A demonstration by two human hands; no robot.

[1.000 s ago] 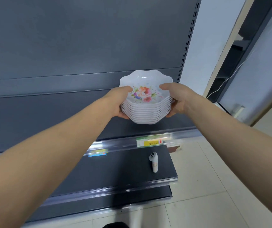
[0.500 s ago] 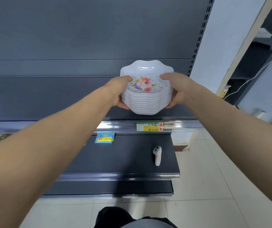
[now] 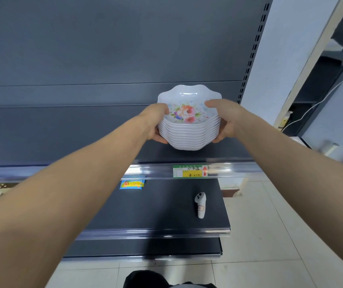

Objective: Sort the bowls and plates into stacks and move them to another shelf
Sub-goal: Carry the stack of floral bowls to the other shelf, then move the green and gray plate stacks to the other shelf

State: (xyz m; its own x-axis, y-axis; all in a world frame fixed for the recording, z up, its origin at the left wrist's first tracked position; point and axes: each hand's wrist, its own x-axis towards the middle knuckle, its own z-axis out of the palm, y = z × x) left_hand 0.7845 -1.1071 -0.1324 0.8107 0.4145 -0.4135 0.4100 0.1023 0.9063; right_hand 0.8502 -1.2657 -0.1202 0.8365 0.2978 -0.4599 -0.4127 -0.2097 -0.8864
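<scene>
1. Stack of bowls point(image 3: 189, 129): white, scalloped rims, a flower print inside the top bowl. It is held over the upper shelf point(image 3: 62, 142), near that shelf's right end; contact with the shelf surface cannot be determined.
2. Left hand point(image 3: 156, 123): fingers closed on the stack's left side, thumb over the top rim.
3. Right hand point(image 3: 224, 119): fingers closed on the right side, thumb over the rim.
4. Price tag point(image 3: 190, 171): fixed on the shelf's front rail, directly below the stack.
5. Lower shelf point(image 3: 166, 208): carries a white controller point(image 3: 201, 204) and a blue packet point(image 3: 132, 184), well apart.
</scene>
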